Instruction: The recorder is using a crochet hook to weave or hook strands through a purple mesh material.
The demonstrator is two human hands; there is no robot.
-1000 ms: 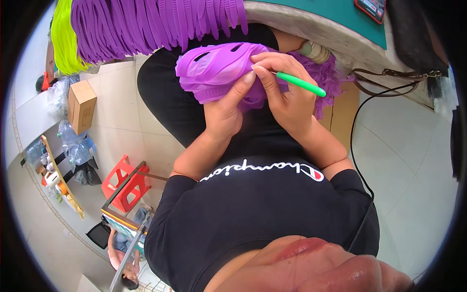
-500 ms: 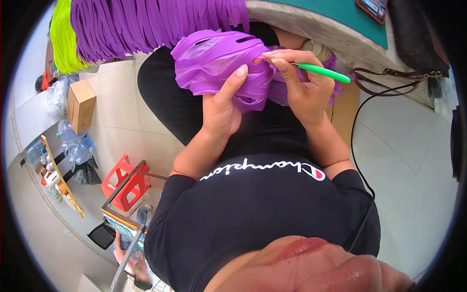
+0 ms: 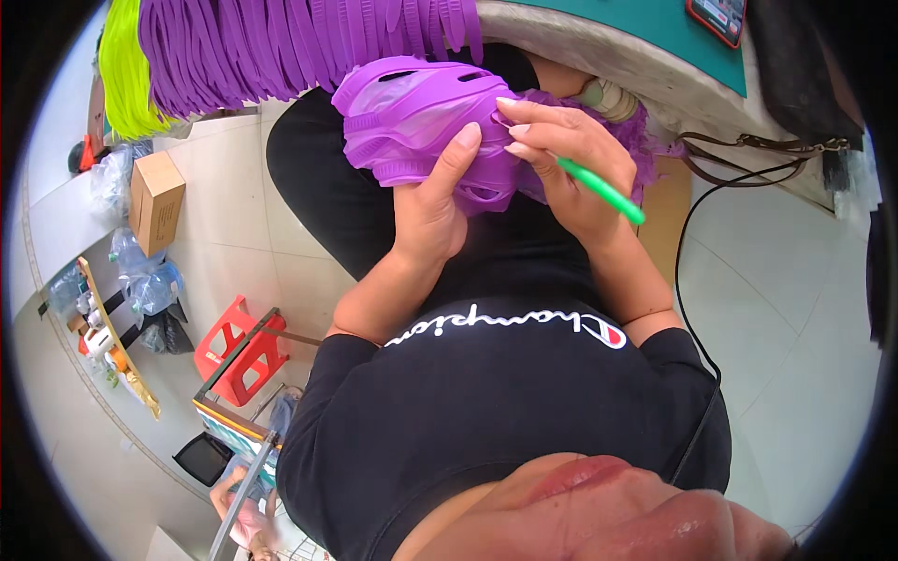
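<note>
A soft purple rubbery bundle of ribbed, slotted bands (image 3: pixel 398 126) is held above the lap, over black trousers (image 3: pixel 309 178). Its near side is clasped by the left hand (image 3: pixel 426 210): the thumb is laid along the top, while the fingers are hidden underneath, so the grip is closed around the bundle. By the right hand (image 3: pixel 585 173), a slim tool with a bright green rounded handle (image 3: pixel 603 192) is held in a narrow grip, the handle being slanted down to the right across the palm. The fingertips are brought to the right part of the bundle; whether its surface is pierced by the tool's tip cannot be told. Beyond the right hand, frayed purple strips (image 3: pixel 650 150) are partly covered by it.

At the upper left, a dense row of long purple ribbed straps (image 3: pixel 281 47) is hung beside a hank of lime-green straps (image 3: pixel 129 70). The pale-edged bench (image 3: pixel 687 103) is topped with a flat teal mat (image 3: pixel 645 42), on which a red-edged phone (image 3: pixel 718 21) is placed. On the left, a brown cardboard box (image 3: pixel 155 201) and a red plastic stool (image 3: pixel 243 355) are seen.
</note>
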